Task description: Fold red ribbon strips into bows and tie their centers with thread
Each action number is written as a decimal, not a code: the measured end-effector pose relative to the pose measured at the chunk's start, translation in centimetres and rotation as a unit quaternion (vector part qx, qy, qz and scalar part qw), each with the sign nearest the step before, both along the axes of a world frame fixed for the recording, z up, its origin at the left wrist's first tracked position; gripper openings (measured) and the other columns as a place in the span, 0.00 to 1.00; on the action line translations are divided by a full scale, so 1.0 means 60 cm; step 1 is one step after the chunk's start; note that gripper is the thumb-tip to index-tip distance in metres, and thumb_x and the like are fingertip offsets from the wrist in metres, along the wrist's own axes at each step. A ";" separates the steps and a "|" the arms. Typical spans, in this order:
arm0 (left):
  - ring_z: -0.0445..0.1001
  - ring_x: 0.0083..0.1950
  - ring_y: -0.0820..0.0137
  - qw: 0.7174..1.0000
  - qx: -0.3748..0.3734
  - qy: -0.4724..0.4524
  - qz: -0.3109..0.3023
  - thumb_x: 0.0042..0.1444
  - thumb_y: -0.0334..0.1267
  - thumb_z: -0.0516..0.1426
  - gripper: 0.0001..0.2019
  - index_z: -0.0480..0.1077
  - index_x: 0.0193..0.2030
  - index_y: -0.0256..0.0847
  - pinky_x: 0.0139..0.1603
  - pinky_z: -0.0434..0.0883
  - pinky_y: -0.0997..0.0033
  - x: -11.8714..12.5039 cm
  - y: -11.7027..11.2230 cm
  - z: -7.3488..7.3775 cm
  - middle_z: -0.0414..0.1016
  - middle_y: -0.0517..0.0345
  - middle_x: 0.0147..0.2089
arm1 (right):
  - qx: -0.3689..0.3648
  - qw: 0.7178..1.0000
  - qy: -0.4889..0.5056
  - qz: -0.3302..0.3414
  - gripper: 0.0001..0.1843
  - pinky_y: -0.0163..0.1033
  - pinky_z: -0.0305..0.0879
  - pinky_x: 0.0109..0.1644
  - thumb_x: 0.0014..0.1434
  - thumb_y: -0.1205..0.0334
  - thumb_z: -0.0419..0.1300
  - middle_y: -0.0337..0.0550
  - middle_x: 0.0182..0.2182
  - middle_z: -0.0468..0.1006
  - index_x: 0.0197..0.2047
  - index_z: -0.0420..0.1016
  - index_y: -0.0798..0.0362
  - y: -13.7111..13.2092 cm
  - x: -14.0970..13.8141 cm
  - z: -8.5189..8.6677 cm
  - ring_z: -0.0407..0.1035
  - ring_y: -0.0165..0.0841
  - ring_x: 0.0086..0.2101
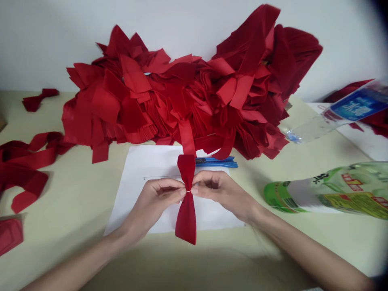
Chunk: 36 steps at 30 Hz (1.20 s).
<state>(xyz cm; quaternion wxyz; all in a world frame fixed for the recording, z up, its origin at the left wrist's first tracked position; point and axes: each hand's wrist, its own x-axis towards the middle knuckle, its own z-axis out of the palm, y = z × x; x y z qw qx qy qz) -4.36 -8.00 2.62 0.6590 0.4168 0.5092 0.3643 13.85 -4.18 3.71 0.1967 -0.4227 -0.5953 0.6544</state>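
Observation:
A red velvet ribbon bow (186, 218) hangs upright between my hands, gathered at its middle by a thin pale thread (188, 190). My left hand (162, 198) pinches the gathered waist from the left, thumb and forefinger together. From the right, my right hand (214, 188) pinches at the same spot, and its other fingers are curled. Below the bow lies a white sheet of paper (127, 202) with a thin line drawn on it. Just beyond my right hand is a blue zipper (218, 162) on the paper's far edge.
A large heap of red ribbon pieces (169, 97) fills the back against the wall. Loose red ribbon (33, 157) and a small bow (39, 99) lie at left. To the right lie a green-labelled bottle (327, 190) and a clear blue-labelled bottle (354, 105) on their sides.

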 end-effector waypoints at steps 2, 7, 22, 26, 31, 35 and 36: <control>0.66 0.34 0.72 1.000 0.002 0.022 0.003 0.52 0.35 0.59 0.04 0.76 0.32 0.40 0.37 0.64 0.72 0.000 -0.004 0.006 0.72 0.60 0.29 | 0.006 1.000 -0.004 -0.007 0.13 0.35 0.44 0.28 0.54 0.53 0.62 0.32 0.22 0.57 0.32 0.72 0.55 0.001 -0.002 0.001 0.48 0.25 0.24; 0.70 0.37 0.69 1.000 -0.010 0.002 0.003 0.48 0.36 0.62 0.05 0.75 0.33 0.40 0.40 0.66 0.70 0.003 -0.009 0.013 0.75 0.59 0.32 | 0.042 0.999 -0.015 -0.021 0.14 0.34 0.47 0.28 0.52 0.52 0.62 0.32 0.21 0.59 0.30 0.69 0.55 -0.001 -0.010 0.008 0.50 0.25 0.24; 0.73 0.35 0.72 0.995 0.009 -0.014 0.095 0.47 0.36 0.64 0.04 0.76 0.31 0.40 0.38 0.69 0.75 0.013 -0.012 -0.001 0.78 0.59 0.32 | 0.328 0.935 -0.081 -0.106 0.05 0.31 0.51 0.25 0.61 0.64 0.55 0.31 0.20 0.56 0.33 0.68 0.52 -0.035 -0.020 -0.012 0.52 0.24 0.22; 0.73 0.37 0.71 0.994 -0.004 -0.045 0.096 0.47 0.36 0.64 0.05 0.77 0.31 0.40 0.41 0.69 0.73 0.013 -0.014 -0.001 0.79 0.58 0.33 | 0.389 0.914 -0.082 -0.081 0.06 0.32 0.56 0.27 0.61 0.65 0.54 0.36 0.24 0.67 0.38 0.72 0.51 -0.034 -0.018 -0.013 0.59 0.25 0.24; 0.72 0.37 0.71 0.993 -0.011 -0.069 0.095 0.47 0.36 0.64 0.05 0.77 0.32 0.41 0.41 0.69 0.73 0.013 -0.014 0.001 0.78 0.60 0.33 | 0.413 0.904 -0.083 -0.067 0.06 0.32 0.59 0.29 0.62 0.68 0.53 0.37 0.27 0.71 0.36 0.70 0.52 -0.032 -0.017 -0.008 0.62 0.25 0.25; 0.71 0.37 0.71 0.992 -0.012 -0.082 0.100 0.47 0.35 0.64 0.03 0.77 0.31 0.40 0.41 0.68 0.73 0.014 -0.013 0.004 0.78 0.59 0.32 | 0.425 0.899 -0.082 -0.066 0.07 0.33 0.61 0.31 0.62 0.67 0.52 0.38 0.27 0.72 0.36 0.71 0.52 -0.032 -0.021 -0.002 0.63 0.27 0.26; 0.71 0.37 0.71 0.991 -0.013 -0.086 0.102 0.47 0.35 0.64 0.03 0.77 0.31 0.40 0.41 0.68 0.73 0.014 -0.013 0.005 0.77 0.59 0.32 | 0.427 0.898 -0.082 -0.067 0.08 0.33 0.61 0.31 0.62 0.67 0.52 0.38 0.27 0.72 0.35 0.71 0.52 -0.032 -0.022 -0.001 0.63 0.27 0.26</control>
